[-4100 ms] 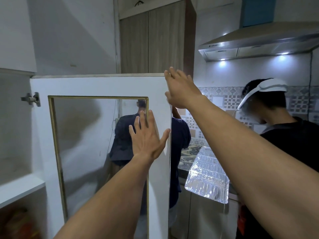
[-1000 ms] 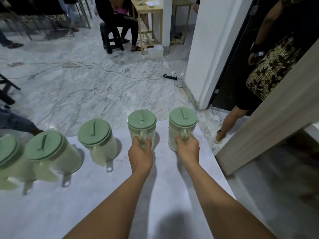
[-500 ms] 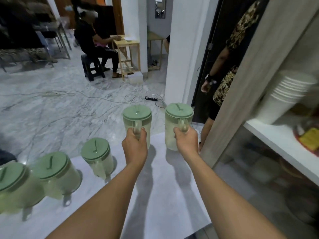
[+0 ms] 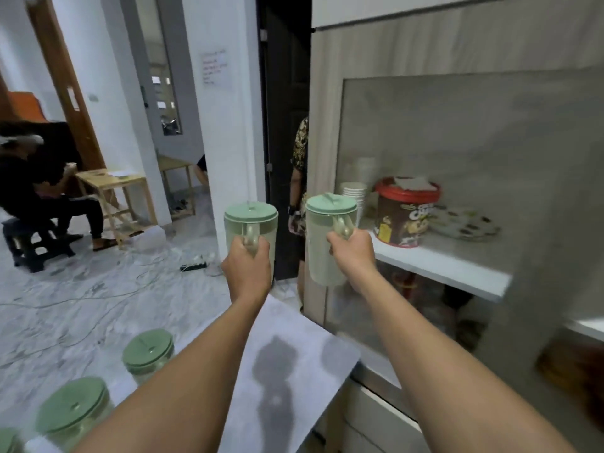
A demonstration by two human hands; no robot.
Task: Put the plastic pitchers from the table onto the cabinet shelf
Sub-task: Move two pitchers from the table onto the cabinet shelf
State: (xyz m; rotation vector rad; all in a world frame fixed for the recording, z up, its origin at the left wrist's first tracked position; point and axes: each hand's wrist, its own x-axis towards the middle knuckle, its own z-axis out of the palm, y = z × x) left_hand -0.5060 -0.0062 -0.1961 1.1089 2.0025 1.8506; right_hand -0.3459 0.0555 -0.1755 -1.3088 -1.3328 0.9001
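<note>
I hold two pale plastic pitchers with green lids in the air, upright. My left hand point(image 4: 247, 268) grips the handle of the left pitcher point(image 4: 251, 217). My right hand point(image 4: 352, 253) grips the handle of the right pitcher point(image 4: 323, 243), which hangs just left of the white cabinet shelf point(image 4: 438, 261). More green-lidded pitchers stay on the grey table point(image 4: 294, 364) at lower left: one point(image 4: 147, 353) partly behind my left forearm, another point(image 4: 70, 411) nearer, and a sliver of a third point(image 4: 8, 441) at the frame edge.
On the shelf stand a stack of white cups point(image 4: 353, 192), a red-lidded brown tub point(image 4: 407, 212) and patterned plates point(image 4: 464, 222). The open glass cabinet door point(image 4: 327, 142) stands left of the shelf. A person point(image 4: 299, 178) stands in the dark doorway; another sits at far left. Cables lie on the floor.
I have lifted both pitchers off the table and carried them up and right toward the shelf. My view has turned from the table to the open cabinet.
</note>
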